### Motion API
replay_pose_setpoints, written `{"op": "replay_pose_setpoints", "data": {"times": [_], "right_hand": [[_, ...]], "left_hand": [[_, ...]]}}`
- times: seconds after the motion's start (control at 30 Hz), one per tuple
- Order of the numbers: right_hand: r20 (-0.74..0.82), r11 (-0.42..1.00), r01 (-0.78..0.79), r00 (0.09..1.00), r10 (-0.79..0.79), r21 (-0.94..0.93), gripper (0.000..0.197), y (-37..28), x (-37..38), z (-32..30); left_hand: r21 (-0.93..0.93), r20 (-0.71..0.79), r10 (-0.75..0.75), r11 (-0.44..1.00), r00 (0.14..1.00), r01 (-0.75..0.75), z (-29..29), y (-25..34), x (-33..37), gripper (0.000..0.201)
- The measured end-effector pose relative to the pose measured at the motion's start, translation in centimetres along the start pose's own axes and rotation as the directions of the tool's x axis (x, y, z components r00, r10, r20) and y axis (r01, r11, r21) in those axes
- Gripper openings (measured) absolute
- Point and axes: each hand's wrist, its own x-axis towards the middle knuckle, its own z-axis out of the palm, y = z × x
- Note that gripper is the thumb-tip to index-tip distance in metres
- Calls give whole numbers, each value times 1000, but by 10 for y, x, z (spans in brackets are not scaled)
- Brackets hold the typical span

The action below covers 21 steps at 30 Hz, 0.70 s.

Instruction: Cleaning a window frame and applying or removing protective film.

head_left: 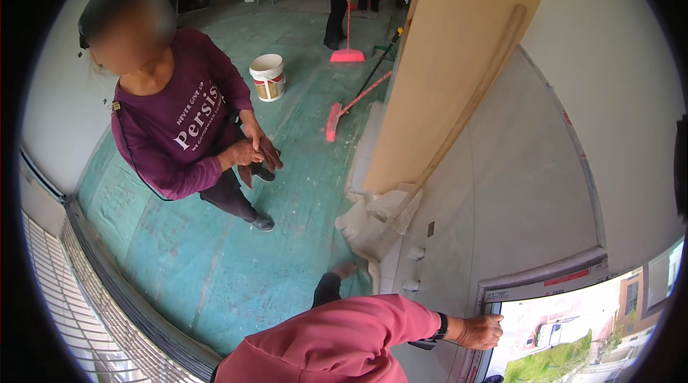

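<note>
Pink-sleeved, one right hand (479, 331) grips one window frame (519, 288), with one bucket (268, 77) and two pink brooms (334, 122) beyond.

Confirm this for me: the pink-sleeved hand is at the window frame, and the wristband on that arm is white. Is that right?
Not quite: the wristband is black, not white, as the head view shows. The pink-sleeved hand is at the window frame, as you said.

a pink-sleeved arm (337, 336) reaches rightward from the lower edge, its wrist (454, 328) nearly straight, the hand (478, 332) at its end with fingers (494, 328) curled inward.
</note>
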Motion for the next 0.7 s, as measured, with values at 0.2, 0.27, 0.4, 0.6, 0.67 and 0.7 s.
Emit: {"op": "replay_pose_setpoints", "data": {"times": [0.2, 0.27, 0.4, 0.6, 0.67, 0.7], "right_hand": [[3, 1000, 1, 1000, -1, -1, 40, 2, -1, -1], [5, 1000, 3, 1000, -3, -2, 40, 3, -2, -2], [10, 1000, 2, 1000, -2, -2, 41, 3, -1, -2], [-1, 1000, -13, 1000, 13, -1, 41, 3, -3, -2], [-14, 1000, -18, 1000, 18, 12, 42, 0, -5, 5], [-18, 1000, -19, 1000, 19, 14, 42, 1, -6, 5]], "left_hand": [[-14, -25, -14, 1000, 1000, 14, -1, 1, 1, 19], [-5, -24, -8, 1000, 1000, 8, -3, 0, 2, 19], [-23, -30, -16, 1000, 999, 16, -4, -1, 1, 18], [128, 27, 97, 987, 995, -100, -2, 1, 6, 18], [47, 21, 38, 998, 999, -39, -2, -1, 2, 18], [-54, 14, -48, 997, 999, 48, 0, 3, 1, 18]]}}
